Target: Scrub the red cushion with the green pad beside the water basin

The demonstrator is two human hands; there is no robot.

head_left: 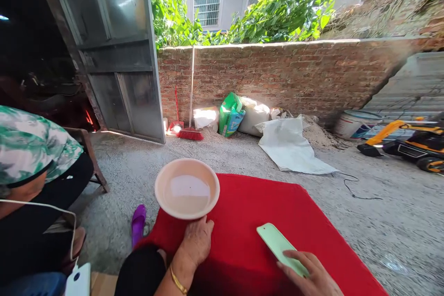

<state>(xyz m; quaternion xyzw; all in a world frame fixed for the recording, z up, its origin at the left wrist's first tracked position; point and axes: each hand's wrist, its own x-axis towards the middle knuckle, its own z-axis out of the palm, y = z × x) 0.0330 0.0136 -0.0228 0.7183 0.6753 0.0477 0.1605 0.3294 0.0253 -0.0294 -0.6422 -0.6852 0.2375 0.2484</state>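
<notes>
A pale pink plastic basin [187,212] with clear water in it sits over the far left corner of the red-covered table [249,249]. My left hand [199,238], a gold bangle on its wrist, is closed at the near side of the basin; its fingertips are hidden beneath the rim. Over the right part of the red cloth, my right hand [308,270] grips the near end of a long, flat, light green plastic piece [275,240]. That piece has a rounded far end with a small hole; its exact kind is unclear.
At the left sits a person in a green-and-white patterned top [38,143], with a white phone [78,280] on a cable nearby. A purple shoe [138,222] lies on the concrete. Brooms [190,134], sacks [255,118] and a toy excavator [412,141] stand farther off.
</notes>
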